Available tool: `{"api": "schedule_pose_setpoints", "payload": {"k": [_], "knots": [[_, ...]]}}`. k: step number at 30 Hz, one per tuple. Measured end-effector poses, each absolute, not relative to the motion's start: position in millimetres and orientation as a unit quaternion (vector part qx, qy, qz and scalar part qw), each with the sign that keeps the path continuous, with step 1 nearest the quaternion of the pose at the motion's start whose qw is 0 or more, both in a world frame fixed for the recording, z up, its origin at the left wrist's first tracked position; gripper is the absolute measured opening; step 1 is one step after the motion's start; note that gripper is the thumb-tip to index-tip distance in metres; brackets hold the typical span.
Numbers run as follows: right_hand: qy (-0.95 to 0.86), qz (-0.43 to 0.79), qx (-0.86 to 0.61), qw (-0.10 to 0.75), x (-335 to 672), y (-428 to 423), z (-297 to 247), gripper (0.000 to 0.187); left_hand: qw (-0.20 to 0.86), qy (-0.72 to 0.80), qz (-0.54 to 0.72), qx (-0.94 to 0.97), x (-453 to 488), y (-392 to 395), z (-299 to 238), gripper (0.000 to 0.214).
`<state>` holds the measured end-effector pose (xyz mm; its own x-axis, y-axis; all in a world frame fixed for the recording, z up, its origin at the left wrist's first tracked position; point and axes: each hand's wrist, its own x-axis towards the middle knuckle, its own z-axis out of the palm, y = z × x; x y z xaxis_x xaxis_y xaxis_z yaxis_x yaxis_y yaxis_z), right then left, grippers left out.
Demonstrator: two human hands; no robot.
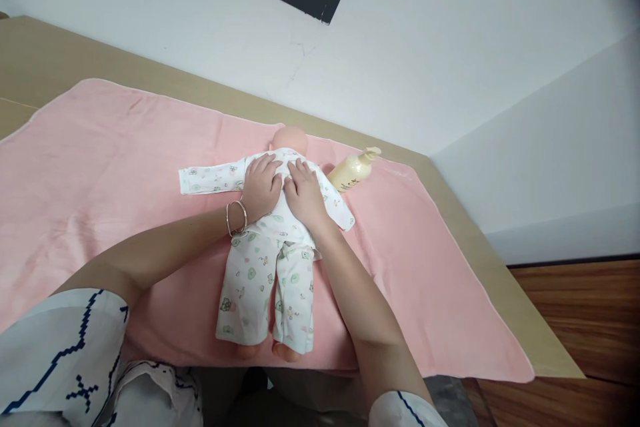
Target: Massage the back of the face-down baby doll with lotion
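So from the head cam, the only view here, the doll (290, 223) is lying on a pink blanket (440, 280) spread over the bench (50, 60), feet toward the person, and no face showing, so I'd say it's belly-down. Left hand (261, 187) and right hand (305, 193) are both laid flat on the back of its shirt (293, 213), fingers extended, not gripping anything. Handling-wise, my guess is it's fairly light, with a firm, smooth head (290, 139) that could be a bit slick on bare skin. The clothes look thin and soft, so I wouldn't grab it by the loose sleeve (210, 179) or the baggy pants (250, 280); the cloth would probably just ride up or slide. Best hold is around the trunk, one hand each side under the arms, with something supporting the head. Doesn't strike me as fragile. Watch the pump bottle (351, 171) just beside one arm, easy to knock.
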<state>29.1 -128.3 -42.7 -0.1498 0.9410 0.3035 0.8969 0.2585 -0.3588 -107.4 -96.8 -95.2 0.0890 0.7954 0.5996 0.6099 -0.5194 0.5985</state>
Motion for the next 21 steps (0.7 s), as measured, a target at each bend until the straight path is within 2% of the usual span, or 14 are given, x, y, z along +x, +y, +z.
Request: {"api": "schedule_pose_setpoints", "payload": {"k": [2,5,8,13,15,21], "knots": [[-0.76,0.075,-0.607,0.218,29.1,-127.7,-41.6,0.053,0.099,0.481,0.469,0.734,-107.2,-95.6,-95.0,0.035],[-0.767,0.081,-0.585,0.25,30.5,-141.5,-21.8,0.054,0.099,0.475,0.466,0.74,-107.9,-94.4,-95.3,0.035],[-0.77,0.035,-0.566,0.294,30.1,-169.1,11.8,0.057,0.098,0.472,0.464,0.743,-109.4,-93.0,-95.7,0.036],[-0.754,-0.036,-0.577,0.312,41.5,-187.8,45.7,0.058,0.101,0.471,0.463,0.744,-109.8,-95.6,-79.2,0.036],[-0.737,-0.049,-0.59,0.326,58.9,-176.5,43.6,0.059,0.141,0.435,0.478,0.75,-104.2,-100.0,-62.9,0.04],[-0.69,-0.04,-0.635,0.343,124.4,-128.4,19.3,0.062,0.372,0.334,0.465,0.73,-54.8,-87.7,-23.6,0.065]]}}
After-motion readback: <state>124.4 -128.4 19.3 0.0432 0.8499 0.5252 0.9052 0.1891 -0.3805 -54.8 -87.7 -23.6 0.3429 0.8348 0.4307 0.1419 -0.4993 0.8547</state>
